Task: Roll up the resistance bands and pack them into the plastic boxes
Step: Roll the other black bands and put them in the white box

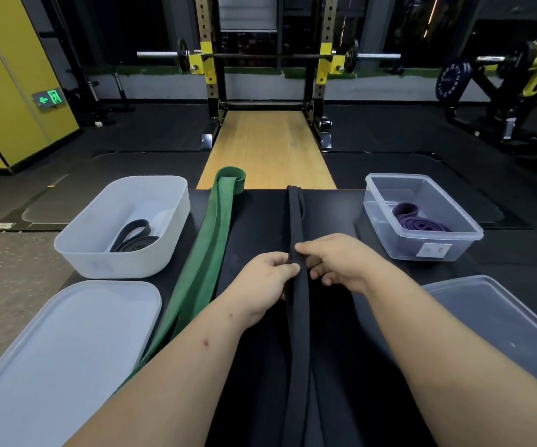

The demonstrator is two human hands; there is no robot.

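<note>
Head view: a long flat black rubber resistance band [298, 227], laid lengthwise on the black table [260, 217], is pinched by left hand [268, 279] and right hand [335, 261]. Rolling is not yet begun; an end must be found first.

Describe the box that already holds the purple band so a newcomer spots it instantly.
Start at the black table and look to its far right corner. The clear box there holds a coiled purple band; unlike the opaque white box opposite, it is see-through.
</note>
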